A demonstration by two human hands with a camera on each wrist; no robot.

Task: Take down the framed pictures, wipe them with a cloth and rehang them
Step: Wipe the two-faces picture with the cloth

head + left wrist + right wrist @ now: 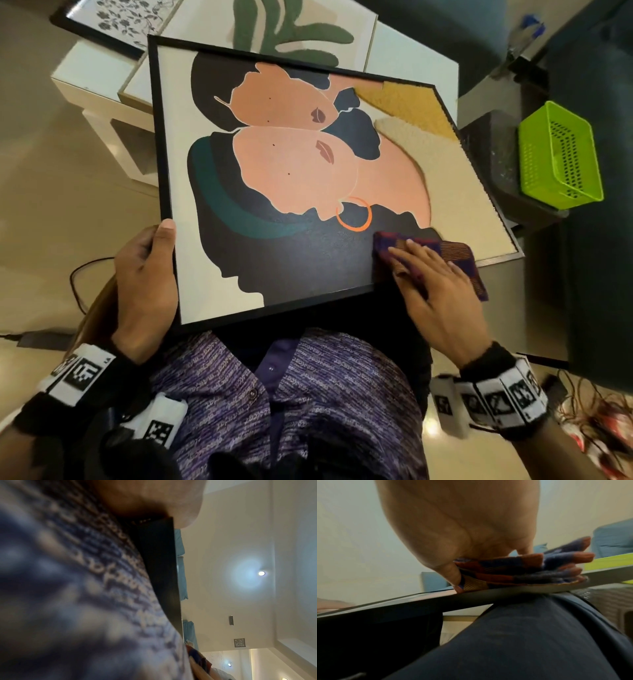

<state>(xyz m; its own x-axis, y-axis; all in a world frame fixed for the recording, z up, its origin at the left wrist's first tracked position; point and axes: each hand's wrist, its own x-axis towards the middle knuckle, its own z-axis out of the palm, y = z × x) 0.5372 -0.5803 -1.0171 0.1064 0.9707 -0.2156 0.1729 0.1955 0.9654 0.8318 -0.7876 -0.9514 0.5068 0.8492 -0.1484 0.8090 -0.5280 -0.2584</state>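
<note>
A black-framed picture [274,178] of two peach faces lies across my lap, face up. My left hand [147,274] grips its left edge, thumb on the front of the frame [159,566]. My right hand [435,284] lies flat with straight fingers on a folded purple and orange cloth [448,260], pressing it on the picture's near right corner. In the right wrist view the cloth [513,572] sits between my palm and the frame's edge [423,604], above my knee.
Other framed pictures lie on a white low table [78,82] ahead: a green plant print [291,31], a floral one [116,17], and a textured yellow and beige one [455,164] under the held picture. A green plastic basket [558,154] stands to the right. Cables [75,281] run on the floor.
</note>
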